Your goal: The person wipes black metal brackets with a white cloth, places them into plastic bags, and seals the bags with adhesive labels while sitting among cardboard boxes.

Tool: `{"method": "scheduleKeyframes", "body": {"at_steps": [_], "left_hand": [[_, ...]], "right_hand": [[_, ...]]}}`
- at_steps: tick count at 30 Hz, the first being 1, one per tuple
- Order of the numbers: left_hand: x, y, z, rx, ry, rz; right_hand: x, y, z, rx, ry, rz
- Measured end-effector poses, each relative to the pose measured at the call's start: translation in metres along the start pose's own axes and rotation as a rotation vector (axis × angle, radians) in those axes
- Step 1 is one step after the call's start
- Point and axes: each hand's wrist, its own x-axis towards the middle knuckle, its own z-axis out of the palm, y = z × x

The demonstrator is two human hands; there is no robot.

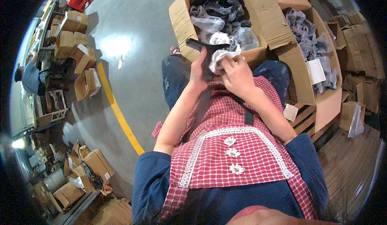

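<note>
My left hand point(197, 69) is closed round the stem of a black T-shaped part point(195, 44), which looks like smooth plastic or metal. Pinched in my right hand point(238, 75) is a crumpled white cloth point(217, 59), pressed close against the black part's right side. Both hands are above my lap, in front of a red checked apron point(225, 156). Just beyond them stands an open cardboard box point(264, 13), filled with dark parts in clear plastic bags point(207, 23). The fingertips under the cloth are partly hidden.
To the right, a second open carton point(296, 79) holds more bagged dark parts, with a white printed sheet point(315, 71) at its edge. Flattened cardboard point(358, 43) leans beyond it. A yellow floor line point(117, 108), stacked boxes point(74, 21), a red stool point(80, 0) and another person point(30, 79) are left.
</note>
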Motion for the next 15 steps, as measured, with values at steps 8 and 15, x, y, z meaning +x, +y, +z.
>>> {"method": "scheduleKeyframes", "body": {"at_steps": [8,15], "left_hand": [[0.001,-0.001,0.007,0.126,-0.077,0.048],[0.019,-0.010,-0.022,0.089,-0.064,-0.009]], "right_hand": [[-0.010,-0.001,0.027,0.051,-0.171,-0.028],[0.007,-0.018,0.004,-0.158,-0.375,-0.213]]}}
